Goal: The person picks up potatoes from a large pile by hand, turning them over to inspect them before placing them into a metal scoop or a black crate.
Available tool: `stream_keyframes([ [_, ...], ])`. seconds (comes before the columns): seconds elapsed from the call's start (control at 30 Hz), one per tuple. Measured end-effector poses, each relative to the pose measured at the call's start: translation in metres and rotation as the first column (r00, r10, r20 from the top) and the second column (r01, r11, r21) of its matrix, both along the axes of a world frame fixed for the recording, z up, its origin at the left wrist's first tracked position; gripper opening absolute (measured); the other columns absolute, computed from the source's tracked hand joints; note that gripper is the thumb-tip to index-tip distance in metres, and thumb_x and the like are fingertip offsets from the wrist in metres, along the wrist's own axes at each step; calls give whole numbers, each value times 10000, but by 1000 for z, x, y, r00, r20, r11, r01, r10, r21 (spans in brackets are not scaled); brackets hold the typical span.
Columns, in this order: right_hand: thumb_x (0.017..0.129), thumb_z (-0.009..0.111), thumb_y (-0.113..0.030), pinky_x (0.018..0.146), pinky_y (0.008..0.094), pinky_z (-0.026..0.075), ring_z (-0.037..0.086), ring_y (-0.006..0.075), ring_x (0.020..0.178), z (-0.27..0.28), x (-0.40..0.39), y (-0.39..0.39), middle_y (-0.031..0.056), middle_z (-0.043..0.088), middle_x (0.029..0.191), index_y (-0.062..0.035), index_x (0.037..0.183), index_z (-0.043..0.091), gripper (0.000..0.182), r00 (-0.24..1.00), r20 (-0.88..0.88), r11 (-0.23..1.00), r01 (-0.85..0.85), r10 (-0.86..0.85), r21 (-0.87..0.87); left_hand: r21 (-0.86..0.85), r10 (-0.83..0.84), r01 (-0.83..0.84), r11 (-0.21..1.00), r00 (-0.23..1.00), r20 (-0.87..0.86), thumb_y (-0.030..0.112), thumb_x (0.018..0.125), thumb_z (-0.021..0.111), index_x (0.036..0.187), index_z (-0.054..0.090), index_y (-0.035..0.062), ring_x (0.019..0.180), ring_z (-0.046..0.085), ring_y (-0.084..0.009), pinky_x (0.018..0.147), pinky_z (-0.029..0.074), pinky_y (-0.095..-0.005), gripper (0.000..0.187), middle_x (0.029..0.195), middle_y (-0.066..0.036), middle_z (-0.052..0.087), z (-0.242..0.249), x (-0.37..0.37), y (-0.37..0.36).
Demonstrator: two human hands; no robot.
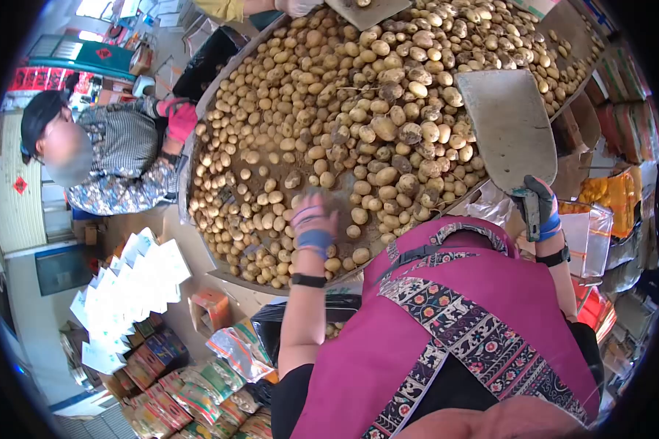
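A broad heap of potatoes covers a large table with a raised rim. My left hand, in a pink and blue glove, hovers over or touches the near part of the heap with its fingers apart, slightly blurred. Brown table surface and scattered potatoes show around it. On the right, my right hand, also gloved, is wrapped round the dark handle of a flat metal scoop. The scoop's blade points away from me over the right side of the heap, and it carries no potatoes.
At the left edge stands a co-worker with pink gloves. Another person's gloved hand is at the top beside a second scoop. A black-lined container sits below the table edge near me. Packed bags and boxes lie lower left.
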State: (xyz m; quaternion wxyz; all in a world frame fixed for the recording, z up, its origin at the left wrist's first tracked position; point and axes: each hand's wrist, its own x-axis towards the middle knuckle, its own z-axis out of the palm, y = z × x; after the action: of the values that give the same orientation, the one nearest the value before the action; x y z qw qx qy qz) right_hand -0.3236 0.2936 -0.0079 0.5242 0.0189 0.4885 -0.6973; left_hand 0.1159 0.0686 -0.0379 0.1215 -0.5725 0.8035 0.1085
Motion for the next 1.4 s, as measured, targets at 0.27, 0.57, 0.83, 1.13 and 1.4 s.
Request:
stream_keyframes([
  [0.27, 866, 634, -100, 805, 337, 558, 669, 238, 906, -23, -7, 35, 120, 670, 972, -4, 1048, 638, 206, 246, -968, 998, -54, 47, 34, -84, -573, 577, 812, 763, -299, 297, 774, 680, 1256, 554, 152, 1295, 426, -331, 1039, 391, -438, 519, 1381, -145, 470, -36, -152, 39],
  [0.57, 871, 625, -63, 775, 306, 548, 657, 198, 882, -48, -7, 82, 114, 667, 986, 10, 1116, 627, 256, 912, -410, 997, -4, -26, -71, 234, -246, 297, 926, 943, -226, 306, 739, 771, 1252, 545, 79, 1148, 557, -314, 955, 469, -406, 604, 1271, -176, 550, -24, -75, 24],
  [0.83, 895, 603, -102, 769, 320, 544, 663, 214, 875, -50, -10, 80, 122, 667, 979, 12, 1113, 618, 247, 876, -449, 983, -174, 178, 52, 816, 811, -47, 576, 152, -565, 236, 941, 596, 1091, 635, 9, 792, 644, -148, 693, 530, -303, 275, 908, -78, 688, -4, -45, -2],
  [1.13, 900, 605, -106, 796, 359, 545, 664, 233, 884, -55, 13, 77, 141, 663, 995, 20, 1149, 597, 279, 603, -777, 958, -285, 184, 6, 767, 960, 577, 280, -142, -243, 324, 893, 656, 1272, 514, 104, 1080, 603, -258, 848, 542, -338, 461, 1171, -88, 605, 55, -80, 10],
  [1.4, 850, 668, -80, 945, 392, 479, 584, 288, 1100, -4, 28, -28, 165, 563, 1227, 17, 1337, 446, 544, 958, -259, 987, -147, 126, -65, 728, 759, 393, 561, 107, -642, 158, 846, 662, 1274, 485, 86, 1078, 573, -248, 893, 517, -410, 469, 1194, -95, 557, 99, -116, 12],
])
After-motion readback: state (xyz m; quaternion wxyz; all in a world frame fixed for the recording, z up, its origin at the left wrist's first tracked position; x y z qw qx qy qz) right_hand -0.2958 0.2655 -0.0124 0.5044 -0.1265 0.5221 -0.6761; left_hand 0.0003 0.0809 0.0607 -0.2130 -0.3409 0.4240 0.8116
